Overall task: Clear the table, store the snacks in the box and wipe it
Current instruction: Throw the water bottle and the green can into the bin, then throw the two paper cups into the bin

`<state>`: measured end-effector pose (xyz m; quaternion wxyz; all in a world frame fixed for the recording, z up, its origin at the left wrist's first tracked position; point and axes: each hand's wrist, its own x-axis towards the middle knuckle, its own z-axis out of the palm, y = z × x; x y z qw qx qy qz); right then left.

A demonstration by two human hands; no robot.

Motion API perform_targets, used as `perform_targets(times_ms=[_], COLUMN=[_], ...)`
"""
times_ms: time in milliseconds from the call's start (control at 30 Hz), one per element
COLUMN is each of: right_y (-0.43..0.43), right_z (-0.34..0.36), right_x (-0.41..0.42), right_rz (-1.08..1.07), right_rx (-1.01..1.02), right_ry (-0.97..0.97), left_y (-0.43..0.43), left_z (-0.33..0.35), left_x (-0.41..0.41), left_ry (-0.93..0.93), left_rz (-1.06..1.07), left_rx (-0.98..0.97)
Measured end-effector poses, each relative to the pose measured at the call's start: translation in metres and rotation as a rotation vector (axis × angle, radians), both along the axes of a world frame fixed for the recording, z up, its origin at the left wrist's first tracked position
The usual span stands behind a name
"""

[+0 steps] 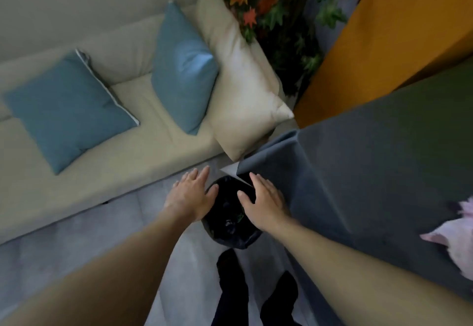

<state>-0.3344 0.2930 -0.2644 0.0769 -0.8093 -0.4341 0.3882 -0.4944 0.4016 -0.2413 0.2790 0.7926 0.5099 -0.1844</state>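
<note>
A small bin lined with a black bag (230, 225) stands on the floor by the table's corner, with dark scraps inside. My left hand (190, 195) hovers over its left rim, palm down, fingers spread, holding nothing. My right hand (263, 201) hovers over its right rim, also flat and empty. The table under a grey-blue cloth (371, 166) fills the right side. A pink cloth (458, 236) lies on it at the right edge. No snacks or box are in view.
A beige sofa (158, 156) with two blue cushions (69, 110) and a cream cushion (243, 82) runs along the left. Plants with orange leaves (268, 5) stand at the back. An orange panel (384, 38) is at the upper right. My dark-clad legs (253, 297) are below the bin.
</note>
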Motion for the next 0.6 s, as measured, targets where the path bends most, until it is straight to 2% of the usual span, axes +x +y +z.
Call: perform_targets(times_ms=[167, 333, 600], right_y=[0.023, 0.028, -0.011], right_z=[0.082, 0.159, 0.237], right_x=[0.007, 0.024, 0.085], right_rz=[0.094, 0.101, -0.029], right_rx=[0.099, 0.226, 0.269], right_ry=[-0.068, -0.158, -0.331], left_y=[0.018, 0.028, 0.017], left_z=[0.083, 0.157, 0.237], left_x=[0.003, 0.024, 0.091], left_ry=[-0.026, -0.077, -0.189], left_rz=[-0.050, -0.086, -0.291], left_rx=[0.142, 0.236, 0.341])
